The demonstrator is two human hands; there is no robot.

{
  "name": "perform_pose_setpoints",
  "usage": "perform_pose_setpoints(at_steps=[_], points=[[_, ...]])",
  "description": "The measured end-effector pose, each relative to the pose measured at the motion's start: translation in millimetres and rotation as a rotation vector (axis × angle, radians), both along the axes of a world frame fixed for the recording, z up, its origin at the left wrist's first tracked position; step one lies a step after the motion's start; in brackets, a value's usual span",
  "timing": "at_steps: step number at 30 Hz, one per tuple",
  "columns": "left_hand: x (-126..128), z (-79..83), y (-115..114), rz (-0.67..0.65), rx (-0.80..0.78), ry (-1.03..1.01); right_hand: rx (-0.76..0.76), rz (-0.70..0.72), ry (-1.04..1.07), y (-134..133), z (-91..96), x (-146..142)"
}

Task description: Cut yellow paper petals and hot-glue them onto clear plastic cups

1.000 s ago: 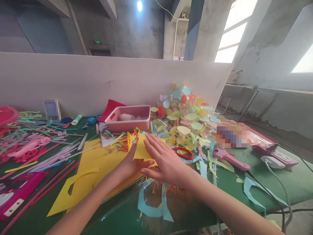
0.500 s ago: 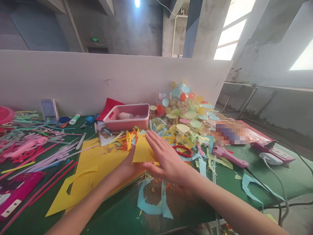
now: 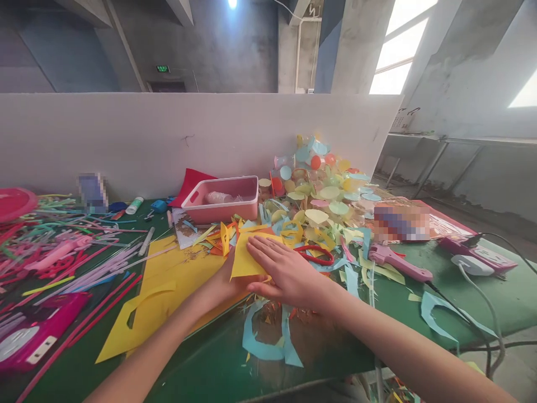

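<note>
A square-cut piece of yellow paper [image 3: 243, 260] is held up between my two hands above the cluttered table. My left hand [image 3: 224, 282] supports it from below, its fingers mostly hidden by the sheet, and whether anything else is under there I cannot make out. Flat across the paper's upper face lies my right hand [image 3: 281, 266], fingers stretched out and thumb apart. Beyond the right hand are red-handled scissors [image 3: 325, 256], among paper scraps. A large yellow sheet [image 3: 163, 268] lies under my left forearm, with a cut-out yellow piece [image 3: 121, 330] on it.
Behind my hands stands a pink basket [image 3: 220, 210] with a plastic-wrapped item inside. Cups and paper discs [image 3: 327, 190] are heaped at the back. A pink glue gun [image 3: 398, 263] and power strip [image 3: 482, 254] with cables sit right; pipe cleaners [image 3: 96, 260] and a magenta device [image 3: 42, 336] left.
My right hand has flattened down onto the yellow paper, which tilts more toward me. The camera view has shifted slightly, moving the table things a little to the right.
</note>
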State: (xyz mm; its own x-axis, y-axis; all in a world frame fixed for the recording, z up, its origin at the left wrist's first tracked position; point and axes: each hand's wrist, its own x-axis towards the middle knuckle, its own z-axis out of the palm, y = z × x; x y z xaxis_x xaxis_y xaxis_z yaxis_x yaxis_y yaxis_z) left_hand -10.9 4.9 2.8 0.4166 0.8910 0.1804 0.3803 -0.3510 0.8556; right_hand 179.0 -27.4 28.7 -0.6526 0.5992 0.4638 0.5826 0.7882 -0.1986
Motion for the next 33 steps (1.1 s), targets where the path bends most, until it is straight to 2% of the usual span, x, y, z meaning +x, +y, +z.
perform_pose_setpoints(at_steps=[2,4,7,9,10,12,14,16,19,24,27,30,33], points=[[-8.5,7.3,-0.6,-0.044,0.055,0.049,0.023,-0.002,0.035,0.7,1.3,2.9],[-15.5,17.2,0.5,-0.028,0.073,0.070,0.066,-0.049,0.110,0.7,5.8,7.5],[-21.3,33.9,2.4,0.149,-0.041,0.040,0.135,-0.218,0.281,-0.2,18.1,15.9],[-22.1,44.2,1.7,0.286,-0.187,-0.016,0.130,-0.408,0.334,0.1,28.1,21.7],[-21.5,48.8,0.6,0.334,-0.259,-0.060,0.091,-0.521,0.304,1.0,32.8,24.6],[-18.6,56.3,-1.8,0.360,-0.379,-0.159,-0.056,-0.725,0.104,4.1,39.8,30.8],[-14.3,61.5,-3.2,0.324,-0.453,-0.218,-0.214,-0.806,-0.134,8.2,41.9,37.0],[-10.0,64.5,-3.2,0.268,-0.494,-0.221,-0.307,-0.772,-0.272,11.2,39.0,42.3],[-6.1,65.6,-2.0,0.184,-0.531,-0.170,-0.364,-0.671,-0.340,10.9,31.4,46.5],[-7.5,61.9,-3.2,0.032,-0.530,-0.073,-0.385,-0.579,-0.400,5.2,27.5,45.1],[-9.3,60.5,-4.6,-0.062,-0.528,-0.127,-0.391,-0.561,-0.417,5.3,28.4,45.2],[-11.5,60.8,-6.4,-0.090,-0.557,-0.190,-0.399,-0.541,-0.425,6.7,28.5,47.2],[-15.7,62.1,-8.9,-0.046,-0.566,-0.212,-0.405,-0.527,-0.430,7.1,27.7,49.8]])
